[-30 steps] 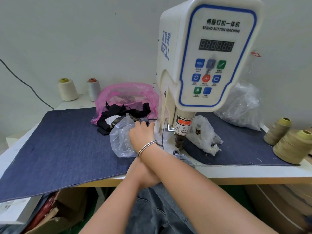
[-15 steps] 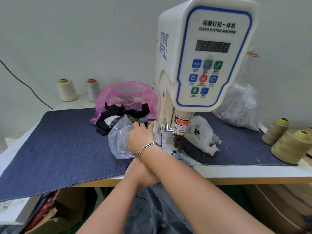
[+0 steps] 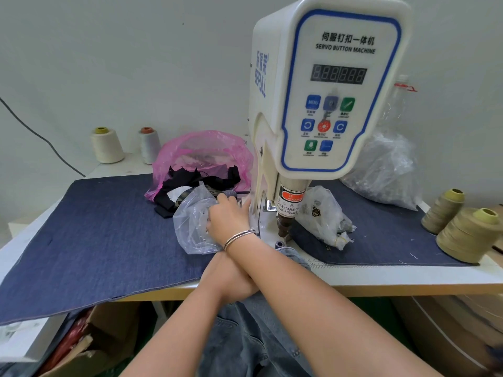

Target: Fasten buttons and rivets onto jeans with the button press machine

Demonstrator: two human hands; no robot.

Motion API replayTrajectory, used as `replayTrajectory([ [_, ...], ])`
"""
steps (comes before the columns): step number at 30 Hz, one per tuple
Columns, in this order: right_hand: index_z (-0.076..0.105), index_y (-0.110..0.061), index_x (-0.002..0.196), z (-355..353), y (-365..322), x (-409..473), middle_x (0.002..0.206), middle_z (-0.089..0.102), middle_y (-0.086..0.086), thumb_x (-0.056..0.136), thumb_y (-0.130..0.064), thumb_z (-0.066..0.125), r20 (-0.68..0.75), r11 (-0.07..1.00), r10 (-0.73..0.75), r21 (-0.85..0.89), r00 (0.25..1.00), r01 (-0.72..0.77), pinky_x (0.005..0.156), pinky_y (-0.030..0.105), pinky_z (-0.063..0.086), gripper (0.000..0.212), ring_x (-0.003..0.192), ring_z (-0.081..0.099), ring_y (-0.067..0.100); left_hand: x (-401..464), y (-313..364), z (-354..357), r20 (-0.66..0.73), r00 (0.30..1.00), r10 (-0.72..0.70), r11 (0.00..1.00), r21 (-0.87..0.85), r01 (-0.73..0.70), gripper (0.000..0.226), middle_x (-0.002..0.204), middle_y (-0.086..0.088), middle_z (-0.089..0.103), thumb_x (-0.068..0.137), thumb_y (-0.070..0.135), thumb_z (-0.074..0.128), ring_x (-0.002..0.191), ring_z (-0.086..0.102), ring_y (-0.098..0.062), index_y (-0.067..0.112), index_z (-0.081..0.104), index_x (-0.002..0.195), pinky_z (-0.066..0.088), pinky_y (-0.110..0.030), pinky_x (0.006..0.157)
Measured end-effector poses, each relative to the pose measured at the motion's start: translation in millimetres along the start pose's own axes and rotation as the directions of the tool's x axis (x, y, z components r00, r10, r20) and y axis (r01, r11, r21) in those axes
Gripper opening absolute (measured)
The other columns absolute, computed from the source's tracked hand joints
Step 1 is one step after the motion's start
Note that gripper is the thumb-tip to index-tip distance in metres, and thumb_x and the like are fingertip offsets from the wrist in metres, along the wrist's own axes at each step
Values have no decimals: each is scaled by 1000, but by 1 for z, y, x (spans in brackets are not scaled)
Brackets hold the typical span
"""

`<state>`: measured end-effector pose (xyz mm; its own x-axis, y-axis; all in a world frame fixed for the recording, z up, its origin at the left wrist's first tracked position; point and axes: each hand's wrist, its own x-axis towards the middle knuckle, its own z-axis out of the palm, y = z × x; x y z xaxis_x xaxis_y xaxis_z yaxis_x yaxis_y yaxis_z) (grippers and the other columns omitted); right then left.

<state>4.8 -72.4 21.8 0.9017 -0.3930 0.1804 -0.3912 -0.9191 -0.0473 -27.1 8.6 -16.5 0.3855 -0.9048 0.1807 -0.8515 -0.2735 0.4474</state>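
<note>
The white servo button machine [image 3: 326, 91] stands on the table, its punch [image 3: 283, 227] raised above the lower die [image 3: 279, 244]. Grey-blue jeans [image 3: 258, 336] hang from my lap up to the table edge, with a fold lying just in front of the die. My right hand [image 3: 228, 216], a bracelet on its wrist, reaches across into a clear plastic bag [image 3: 190, 227] left of the machine, and its fingertips are hidden inside. My left hand [image 3: 228, 278] lies at the table edge beneath my right forearm, which hides its fingers.
A denim mat [image 3: 95, 227] covers the table. A pink bag [image 3: 201, 151] with black scraps sits behind the clear bag. A second small bag [image 3: 324, 213] of metal parts lies right of the punch. Thread cones [image 3: 468, 235] stand far right, and two more cones [image 3: 107, 145] stand at the back left.
My right hand stays in the clear bag and shifts only slightly. My left hand and the jeans have not visibly moved.
</note>
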Motion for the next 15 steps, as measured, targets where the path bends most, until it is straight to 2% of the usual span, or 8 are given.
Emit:
replayTrajectory([
  [3,69,-16,105,-9,4,-5,122,44,4,90,-24,53,-40,989,33,143,999,-27,108,57,22,23,117,37,27,-1,2,0,-35,999,12,1000,11,-12,47,82,-5,70,68,46,35,78,62,-27,12,66,79,49,-35,68],
  [5,72,-16,98,-17,7,-14,118,45,3,90,-24,53,-138,973,21,230,990,11,104,47,29,21,110,39,26,-2,2,1,-81,996,39,998,-41,-42,47,64,-7,65,65,49,33,62,56,-28,8,57,62,43,-34,55],
  [6,73,-14,94,-22,8,-22,115,46,4,90,-22,54,-193,959,6,278,981,49,99,41,34,21,108,41,26,-1,2,1,-97,994,41,996,-70,-48,47,60,-9,62,64,50,33,60,54,-28,7,53,58,42,-35,54],
  [8,72,-6,87,-32,9,-42,108,50,7,89,-16,57,-276,893,23,438,961,105,87,28,40,18,102,45,23,-1,2,-1,-81,997,-3,992,-129,-7,42,67,-7,63,62,52,36,69,58,-28,14,53,64,48,-40,61],
  [10,70,-5,80,-42,12,-70,96,54,6,84,-11,63,-324,785,79,603,943,142,77,18,37,10,91,50,17,-1,4,-3,-69,996,-51,984,-173,38,38,87,-5,68,64,49,42,84,62,-27,21,59,83,52,-43,71],
  [12,70,-12,75,-49,20,-100,83,60,-1,80,-11,67,-270,667,150,737,951,104,72,18,42,7,78,55,10,1,3,-1,-73,997,-14,991,-136,3,41,92,-4,68,67,44,45,87,63,-26,17,62,93,52,-42,71],
  [14,67,-22,70,-54,39,-127,66,63,-12,81,-13,68,-117,545,191,838,974,-6,63,15,45,14,64,57,0,2,2,0,-30,1000,7,999,-31,-8,36,71,3,62,65,52,40,74,60,-22,21,57,72,45,-35,61],
  [15,66,-24,69,-56,50,-138,60,62,-14,82,-15,68,-30,487,206,870,978,-76,57,13,45,16,56,56,-2,3,1,1,-12,1000,2,1000,-1,-2,33,60,3,54,64,54,40,66,57,-20,22,48,60,37,-32,56],
])
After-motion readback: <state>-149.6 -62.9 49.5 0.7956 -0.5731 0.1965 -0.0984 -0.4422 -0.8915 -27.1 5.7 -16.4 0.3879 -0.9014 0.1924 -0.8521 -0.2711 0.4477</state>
